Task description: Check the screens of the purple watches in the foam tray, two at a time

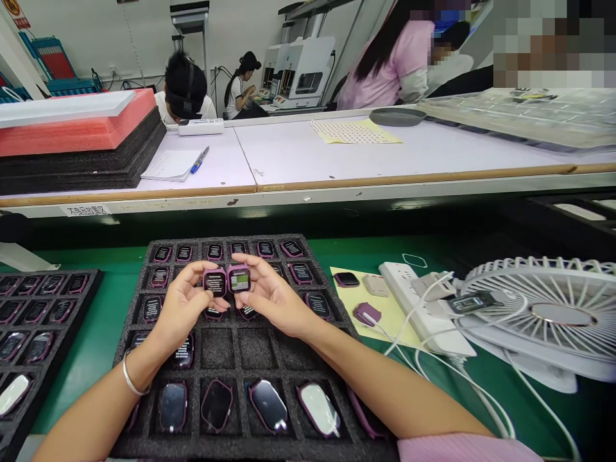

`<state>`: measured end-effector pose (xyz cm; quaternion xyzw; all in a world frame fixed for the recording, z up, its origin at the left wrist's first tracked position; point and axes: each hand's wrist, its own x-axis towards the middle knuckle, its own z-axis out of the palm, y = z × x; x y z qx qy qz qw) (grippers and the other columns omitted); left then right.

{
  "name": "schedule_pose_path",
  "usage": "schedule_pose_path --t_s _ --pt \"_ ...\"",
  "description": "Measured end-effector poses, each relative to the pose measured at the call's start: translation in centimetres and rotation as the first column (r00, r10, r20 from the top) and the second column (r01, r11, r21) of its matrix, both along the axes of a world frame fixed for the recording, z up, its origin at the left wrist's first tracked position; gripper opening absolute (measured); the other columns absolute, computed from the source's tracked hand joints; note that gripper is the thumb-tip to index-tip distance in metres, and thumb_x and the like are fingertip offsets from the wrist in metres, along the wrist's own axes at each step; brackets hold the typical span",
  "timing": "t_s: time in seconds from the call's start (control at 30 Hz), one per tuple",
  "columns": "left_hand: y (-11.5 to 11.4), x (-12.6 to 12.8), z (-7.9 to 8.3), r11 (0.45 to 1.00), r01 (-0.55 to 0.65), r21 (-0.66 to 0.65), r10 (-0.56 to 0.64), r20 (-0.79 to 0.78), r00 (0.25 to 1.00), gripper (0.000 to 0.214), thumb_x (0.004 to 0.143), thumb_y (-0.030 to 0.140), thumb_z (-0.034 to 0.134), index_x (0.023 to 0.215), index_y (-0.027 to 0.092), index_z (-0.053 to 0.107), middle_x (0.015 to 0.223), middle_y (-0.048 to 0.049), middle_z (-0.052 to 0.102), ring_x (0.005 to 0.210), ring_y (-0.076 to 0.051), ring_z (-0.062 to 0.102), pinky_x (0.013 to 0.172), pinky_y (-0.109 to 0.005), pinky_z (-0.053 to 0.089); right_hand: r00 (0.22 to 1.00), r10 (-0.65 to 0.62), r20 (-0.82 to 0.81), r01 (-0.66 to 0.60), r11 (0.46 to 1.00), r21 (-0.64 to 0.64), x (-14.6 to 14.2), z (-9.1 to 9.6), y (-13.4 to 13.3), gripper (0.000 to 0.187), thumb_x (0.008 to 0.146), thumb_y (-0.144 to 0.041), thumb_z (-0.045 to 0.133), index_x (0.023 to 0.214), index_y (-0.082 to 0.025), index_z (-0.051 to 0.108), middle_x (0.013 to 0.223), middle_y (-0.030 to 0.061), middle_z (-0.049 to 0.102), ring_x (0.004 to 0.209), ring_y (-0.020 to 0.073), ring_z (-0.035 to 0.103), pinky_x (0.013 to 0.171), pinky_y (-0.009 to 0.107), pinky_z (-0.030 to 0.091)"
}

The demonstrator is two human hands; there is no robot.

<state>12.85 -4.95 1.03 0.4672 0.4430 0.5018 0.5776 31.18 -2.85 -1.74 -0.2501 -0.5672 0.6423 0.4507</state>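
My left hand (pixel 190 301) grips a purple smartwatch (pixel 214 283) by its edges, its dark screen showing lines of white text. Side by side with it, a second purple smartwatch (pixel 239 280) is held between the fingers and thumb of my right hand (pixel 269 295); its screen shows a green and white picture. Both are raised over a black foam tray (pixel 192 443) with square pockets. Many pockets hold similar watches, several with lit text, while the front row's screens (pixel 216 404) look dark or reflective. Some pockets in the middle, near my right forearm, hold nothing.
Another foam tray of watches (pixel 91 289) lies left. To the right are a yellow sheet (pixel 344 292) with watch parts, a white power strip (pixel 423 308), cables and a white fan (pixel 543 314). A shelf (pixel 289 157) crosses ahead, bearing a foam stack (pixel 81 128). Other people sit beyond.
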Motion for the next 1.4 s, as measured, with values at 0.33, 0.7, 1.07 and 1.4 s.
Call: schedule_pose_path --t_s 0.33,0.7,1.07,1.4 --pt "0.06 -0.19 -0.26 0.997 0.01 -0.074 -0.007 0.038 0.999 0.032 0.082 0.039 0.066 0.105 0.018 0.061 0.099 -0.0041 0.068 0.06 -0.019 0.074 0.062 -0.036 0.063 0.994 -0.081 -0.073 0.069 0.986 -0.149 -0.47 -0.18 0.23 0.024 0.09 -0.038 0.065 0.107 -0.023 0.057 0.081 -0.0027 0.056 0.058 0.0096 0.054 0.054 0.026 0.045" --pt "-0.08 -0.18 -0.26 0.998 0.023 -0.059 -0.02 0.047 0.999 0.03 0.076 0.027 0.068 0.103 0.018 0.062 0.099 -0.0033 0.069 0.059 -0.019 0.074 0.061 -0.035 0.064 0.994 -0.082 -0.07 0.074 0.99 -0.117 -0.51 -0.15 0.16 0.027 0.085 -0.031 0.072 0.107 -0.024 0.057 0.091 -0.0018 0.059 0.057 0.0071 0.054 0.055 0.024 0.044" --pt "-0.13 -0.15 0.06 0.999 0.008 -0.05 -0.007 0.025 1.0 0.03 0.076 0.027 0.071 0.103 0.017 0.062 0.1 -0.0036 0.07 0.057 -0.018 0.074 0.059 -0.032 0.064 0.998 -0.062 -0.027 0.062 0.998 0.002 -0.24 -0.73 0.16 0.028 0.086 -0.026 0.069 0.111 -0.024 0.056 0.097 -0.0004 0.058 0.063 0.0078 0.058 0.062 0.026 0.049" --pt "-0.03 -0.21 0.1 1.0 0.008 -0.015 -0.007 0.027 1.0 0.03 0.075 0.025 0.071 0.102 0.018 0.06 0.095 -0.0006 0.068 0.056 -0.016 0.073 0.057 -0.029 0.064 1.0 -0.006 -0.03 0.006 1.0 0.008 -0.17 -0.24 0.1 0.027 0.09 -0.03 0.065 0.114 -0.023 0.056 0.101 0.0023 0.062 0.067 0.01 0.065 0.064 0.027 0.05"
